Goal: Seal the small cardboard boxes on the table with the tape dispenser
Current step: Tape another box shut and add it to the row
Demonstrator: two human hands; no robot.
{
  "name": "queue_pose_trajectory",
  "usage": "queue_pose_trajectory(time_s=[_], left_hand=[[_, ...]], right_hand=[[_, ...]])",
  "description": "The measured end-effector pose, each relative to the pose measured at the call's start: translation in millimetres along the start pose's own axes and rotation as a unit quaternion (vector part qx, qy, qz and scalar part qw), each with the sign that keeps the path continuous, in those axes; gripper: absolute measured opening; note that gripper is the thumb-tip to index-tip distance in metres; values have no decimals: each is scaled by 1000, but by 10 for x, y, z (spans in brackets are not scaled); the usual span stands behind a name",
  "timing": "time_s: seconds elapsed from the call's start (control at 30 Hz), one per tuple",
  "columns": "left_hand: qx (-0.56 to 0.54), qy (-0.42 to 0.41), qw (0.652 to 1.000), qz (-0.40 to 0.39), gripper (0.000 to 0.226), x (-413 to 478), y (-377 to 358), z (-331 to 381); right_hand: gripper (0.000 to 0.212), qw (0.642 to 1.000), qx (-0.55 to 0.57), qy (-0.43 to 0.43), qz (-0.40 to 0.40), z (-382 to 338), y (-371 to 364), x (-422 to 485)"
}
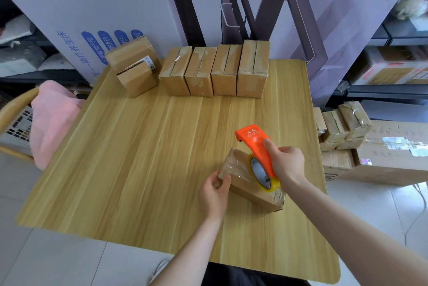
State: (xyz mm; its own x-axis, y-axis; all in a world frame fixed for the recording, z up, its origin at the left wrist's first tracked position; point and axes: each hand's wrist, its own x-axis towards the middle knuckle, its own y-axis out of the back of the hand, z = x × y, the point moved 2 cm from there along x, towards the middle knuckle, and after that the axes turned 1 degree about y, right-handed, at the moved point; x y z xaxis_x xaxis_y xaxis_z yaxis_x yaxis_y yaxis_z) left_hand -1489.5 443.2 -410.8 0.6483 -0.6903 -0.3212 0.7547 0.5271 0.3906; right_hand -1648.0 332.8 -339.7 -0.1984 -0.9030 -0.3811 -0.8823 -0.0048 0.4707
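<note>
As the left hand (214, 189) pinches the glossy cardboard box (243, 180) at nine o'clock, the right hand (287, 163) grips the orange plastic dispenser (254, 144).

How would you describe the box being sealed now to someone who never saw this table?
On the wooden table, look near the right front, away from the row of boxes at the far edge. One small box lies alone there, its end gripped by the left hand; only it bears the orange tape dispenser held by the right hand.
</note>
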Motion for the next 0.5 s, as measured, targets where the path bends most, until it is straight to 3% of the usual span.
queue_pose_trajectory(time_s=[0.1,0.13,0.2,0.3,0.43,0.5], left_hand=[[104,4,995,-9,35,-32,29,83],[165,-28,986,-11,48,7,30,164],[223,-174,959,-24,59,125,-10,440],[313,-347,875,-125,46,282,-280,875],[416,-406,758,-296,41,209,-667,918],[447,-417,731,-304,51,177,-654,705]], right_hand=[[56,1000,-3,21,0,23,-8,-85],[56,1000,7,27,1,36,18,-107],[53,997,61,36,15,55,126,-137],[51,983,165,23,70,34,372,-157],[55,974,198,26,110,-38,585,-166],[63,974,195,30,113,-40,606,-187]])
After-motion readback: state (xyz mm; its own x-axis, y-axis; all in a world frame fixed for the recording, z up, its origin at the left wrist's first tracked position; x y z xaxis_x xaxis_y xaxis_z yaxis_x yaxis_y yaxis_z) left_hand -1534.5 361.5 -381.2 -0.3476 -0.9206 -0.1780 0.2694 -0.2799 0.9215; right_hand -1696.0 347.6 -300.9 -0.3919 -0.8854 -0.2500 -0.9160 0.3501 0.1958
